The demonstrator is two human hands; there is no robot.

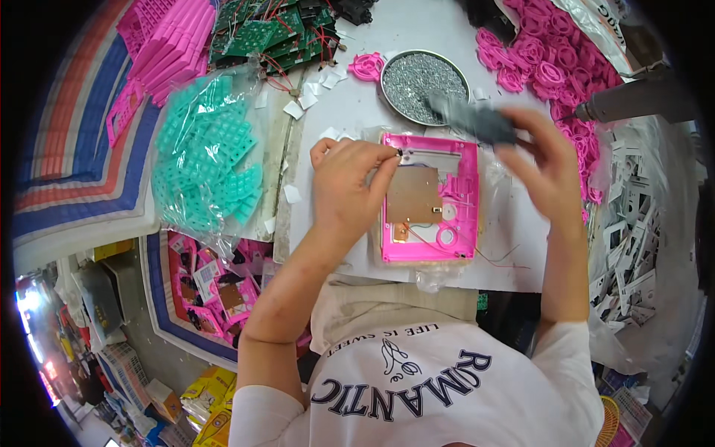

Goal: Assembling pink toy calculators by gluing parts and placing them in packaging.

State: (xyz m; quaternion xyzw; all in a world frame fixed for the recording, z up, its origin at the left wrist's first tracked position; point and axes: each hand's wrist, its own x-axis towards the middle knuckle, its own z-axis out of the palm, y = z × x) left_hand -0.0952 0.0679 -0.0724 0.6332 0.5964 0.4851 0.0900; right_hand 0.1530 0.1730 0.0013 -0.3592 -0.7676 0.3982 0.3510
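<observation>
A pink plastic casing (468,195) lies in front of me, with a brown circuit board (411,195) and thin wires inside. At the casing's upper left corner, my left hand (344,182) pinches a tiny black part (399,152) between thumb and forefinger. My right hand (550,160) is wrapped round a dark-handled tool (488,125), smeared by motion, so its exact kind is unclear. The tool's front end reaches over a round metal bowl (383,91) full of small silvery screws (418,80).
A bag of turquoise keypads (205,153) lies left, below stacked pink panels (167,48) and green circuit boards (272,33). Pink ring-shaped parts (544,52) are heaped at the far right, near a grey cylindrical tool (637,103). White parts (633,246) fill a bag at right.
</observation>
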